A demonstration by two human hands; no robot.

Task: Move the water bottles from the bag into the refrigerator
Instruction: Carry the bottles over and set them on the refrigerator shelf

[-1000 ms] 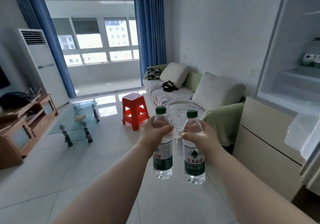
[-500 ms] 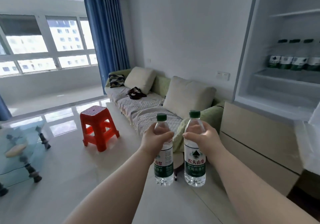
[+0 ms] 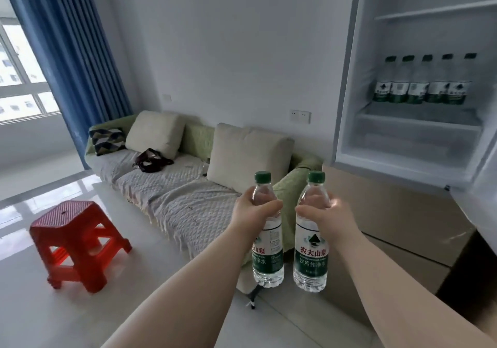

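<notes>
- Water bottles: two are in hand, a left bottle (image 3: 267,242) and a right bottle (image 3: 311,242), both upright, green-capped, held side by side and just apart in front of the body.
- The left hand (image 3: 252,211) has its fingers wrapped closed around the shoulder of its bottle; the right hand (image 3: 324,213) is closed the same way around the other.
- Over the last second the view has swung rightward: the window and glass table have slid out of sight, and the open refrigerator (image 3: 349,84) now fills the upper right.
- That suggests the carry is nearly over; the next step is probably to set both down inside.
- Five shelved bottles (image 3: 421,84) already stand in a row at the back of the shelf (image 3: 419,120), with bare shelf in front of them.
- Room: pale glossy floor tiles (image 3: 150,288), a sofa (image 3: 172,186) with cushions against the wall, a red plastic stool (image 3: 72,234), a blue curtain (image 3: 72,51). The bag is not identifiable here.
</notes>
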